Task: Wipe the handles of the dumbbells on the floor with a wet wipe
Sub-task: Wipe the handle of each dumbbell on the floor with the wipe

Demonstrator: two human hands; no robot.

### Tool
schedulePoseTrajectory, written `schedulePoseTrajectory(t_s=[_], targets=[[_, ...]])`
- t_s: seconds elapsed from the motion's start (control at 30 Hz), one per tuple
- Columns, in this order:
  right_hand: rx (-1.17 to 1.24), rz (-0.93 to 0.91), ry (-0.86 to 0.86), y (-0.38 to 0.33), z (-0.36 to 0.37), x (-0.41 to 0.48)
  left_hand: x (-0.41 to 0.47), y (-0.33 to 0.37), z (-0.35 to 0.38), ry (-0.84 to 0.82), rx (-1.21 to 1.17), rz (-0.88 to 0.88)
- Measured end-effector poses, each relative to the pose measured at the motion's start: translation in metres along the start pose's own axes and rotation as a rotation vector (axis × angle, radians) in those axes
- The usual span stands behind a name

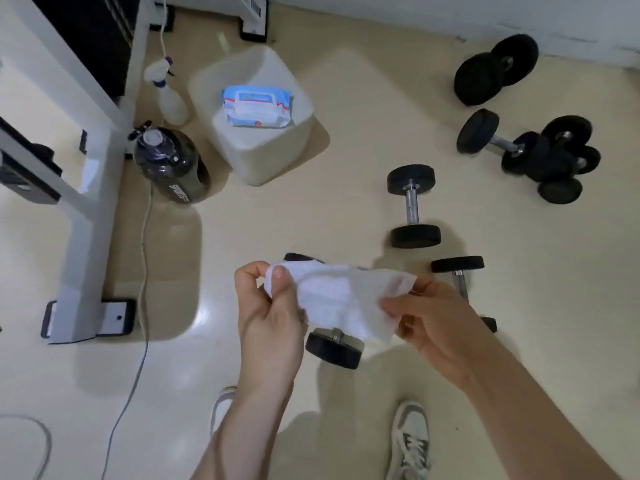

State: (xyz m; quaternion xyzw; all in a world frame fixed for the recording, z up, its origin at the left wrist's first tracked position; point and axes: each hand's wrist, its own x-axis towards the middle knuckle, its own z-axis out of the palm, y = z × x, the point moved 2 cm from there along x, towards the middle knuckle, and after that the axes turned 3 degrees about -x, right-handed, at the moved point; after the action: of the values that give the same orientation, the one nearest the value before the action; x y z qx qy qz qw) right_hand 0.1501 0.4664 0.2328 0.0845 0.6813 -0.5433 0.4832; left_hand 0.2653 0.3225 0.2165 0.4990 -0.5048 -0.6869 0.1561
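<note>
Both hands pinch a white wet wipe [341,299] stretched betw. them: left hand [268,306] at its left end, right hand [434,318] at its right. Dumbbells [414,206] lie on floor [346,116] just beyond & under the wipe, more far right.

Wet wipe [343,299], pinched between left hand [270,306] and right hand [436,317], covers the handle and most of the far plate of the nearest dumbbell [332,348].

Right hand hides the near stretch of handle and most of the near plate of the second dumbbell [457,264], just to the right.

Far right: heap of dumbbells [550,157] blurred and overlapping, count unclear.

Print on wipe pack [258,105] too small to read.

White frame [86,188] cut by left and top edges.

Left shoe [221,403] partly behind left forearm.
</note>
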Motion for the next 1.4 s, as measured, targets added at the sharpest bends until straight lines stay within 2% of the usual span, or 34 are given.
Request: schedulePoseTrajectory(t_s=[0.1,0.17,0.27,0.37,0.43,0.5,0.57,0.63,0.73,0.8,0.87,1.0,1.1,1.23,1.3,1.4], targets=[[-0.404,-0.089,0.224,0.018,-0.031,0.006,-0.018,-0.024,0.023,0.004,0.057,0.053],[-0.492,-0.112,0.288,0.03,-0.059,0.015,-0.029,-0.04,0.044,0.047,0.041,0.051],[-0.183,0.005,0.225,0.061,-0.11,0.03,-0.051,-0.072,0.082,0.127,0.02,0.052],[0.205,0.188,0.175,0.091,-0.153,0.048,-0.056,-0.112,0.105,0.1,0.07,0.009],[0.229,0.246,0.113,0.107,-0.181,0.06,-0.052,-0.151,0.118,0.057,0.1,-0.068],[0.169,0.255,-0.018,0.12,-0.193,0.071,-0.044,-0.192,0.122,0.042,0.098,-0.191],[0.022,0.207,-0.123,0.137,-0.199,0.087,-0.035,-0.228,0.124,0.045,0.095,-0.251],[-0.279,0.118,-0.231,0.155,-0.192,0.108,-0.021,-0.256,0.127,0.05,0.076,-0.223],[-0.852,-0.085,-0.309,0.189,-0.18,0.146,0.01,-0.289,0.13,-0.014,0.189,-0.016],[-1.027,-0.299,-0.314,0.209,-0.169,0.165,0.033,-0.306,0.125,-0.066,0.36,0.139],[-1.094,-0.443,-0.307,0.229,-0.162,0.181,0.054,-0.325,0.117,-0.089,0.507,0.22],[-1.111,-0.439,-0.298,0.258,-0.161,0.209,0.081,-0.357,0.105,-0.08,0.588,0.248],[-1.091,-0.554,-0.224,0.266,-0.159,0.222,0.085,-0.369,0.101,-0.118,0.604,0.285],[-1.15,-0.652,-0.216,0.277,-0.152,0.24,0.084,-0.364,0.091,-0.097,0.7,0.363],[-1.174,-0.691,-0.102,0.277,-0.155,0.242,0.082,-0.368,0.082,-0.104,0.906,0.348],[-1.166,-0.759,0.076,0.269,-0.164,0.237,0.068,-0.393,0.075,-0.213,1.281,0.164]])
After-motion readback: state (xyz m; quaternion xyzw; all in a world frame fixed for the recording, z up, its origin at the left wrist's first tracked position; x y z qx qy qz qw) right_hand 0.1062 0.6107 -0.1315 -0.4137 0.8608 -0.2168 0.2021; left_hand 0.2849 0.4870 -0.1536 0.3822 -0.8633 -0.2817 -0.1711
